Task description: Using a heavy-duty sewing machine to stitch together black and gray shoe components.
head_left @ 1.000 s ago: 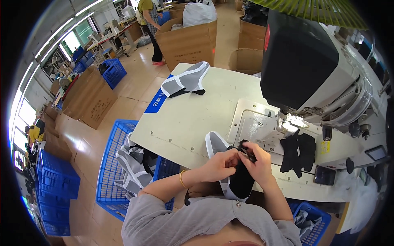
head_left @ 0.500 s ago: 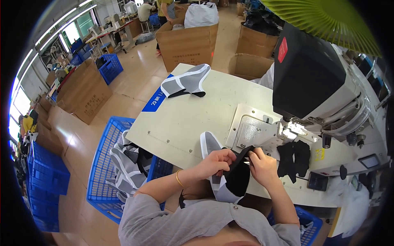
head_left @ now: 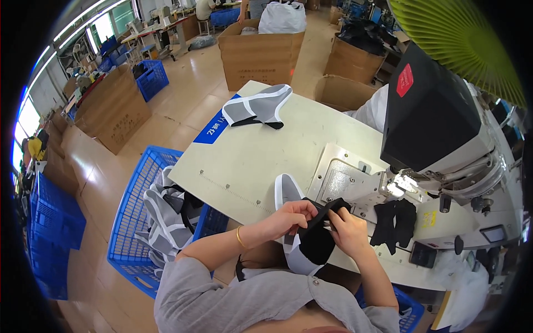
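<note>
In front of my body, at the table's near edge, I hold a grey and black sewn fabric piece with white edging. My left hand pinches the black cloth from the left with bent fingers. My right hand grips the black fold at its upper right, the fingertips partly hidden by the cloth. The piece's grey, white-edged end sticks up beyond my left hand, and its lower part hangs near my lap. Right of my right hand lie black cloth cutouts beside the sewing machine.
Another grey, white-edged piece lies at the far end of the pale table. A blue basket of similar pieces stands at the left. Cardboard boxes stand beyond. A green fan hangs at upper right; a phone lies below the cutouts.
The view has shifted slightly. My right hand has turned and moved a little lower along the black fold, which now bunches above its fingers. My left hand keeps its pinch.
</note>
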{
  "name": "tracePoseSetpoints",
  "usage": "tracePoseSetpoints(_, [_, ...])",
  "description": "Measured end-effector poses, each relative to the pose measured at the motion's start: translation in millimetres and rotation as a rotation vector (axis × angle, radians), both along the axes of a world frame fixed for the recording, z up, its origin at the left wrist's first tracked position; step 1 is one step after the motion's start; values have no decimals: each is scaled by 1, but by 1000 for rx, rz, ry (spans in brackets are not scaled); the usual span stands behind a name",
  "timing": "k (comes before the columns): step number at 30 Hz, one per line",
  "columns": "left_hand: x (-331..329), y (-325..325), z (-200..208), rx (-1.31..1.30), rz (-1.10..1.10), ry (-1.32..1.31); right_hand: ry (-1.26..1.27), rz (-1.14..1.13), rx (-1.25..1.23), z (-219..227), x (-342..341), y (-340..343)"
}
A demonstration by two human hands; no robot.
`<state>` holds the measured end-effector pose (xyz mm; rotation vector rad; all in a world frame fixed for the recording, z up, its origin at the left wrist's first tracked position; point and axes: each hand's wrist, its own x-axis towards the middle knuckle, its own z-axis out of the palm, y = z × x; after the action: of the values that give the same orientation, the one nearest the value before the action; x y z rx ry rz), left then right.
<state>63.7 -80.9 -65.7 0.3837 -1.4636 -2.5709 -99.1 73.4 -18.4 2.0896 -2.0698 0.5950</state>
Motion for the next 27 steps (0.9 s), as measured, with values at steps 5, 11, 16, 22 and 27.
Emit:
tracePoseSetpoints(5, [7, -14, 9, -18, -32, -91, -323, 104, -95, -11, -20, 5])
tracePoseSetpoints(11, [6, 0, 58, -1186, 256, 205, -1300, 391, -197, -18, -12, 1])
tracePoseSetpoints(16, [-2, -8, 72, -976, -113, 110, -1305, 544, 31, 11, -1, -5])
tracePoseSetpoints(22, [-5, -22, 55, -872, -87, 71, -1075, 399, 37, 16, -8, -10])
tracePoseSetpoints(27, [-8, -24, 55, -896, -27, 128, -978, 308, -41, 19, -5, -14])
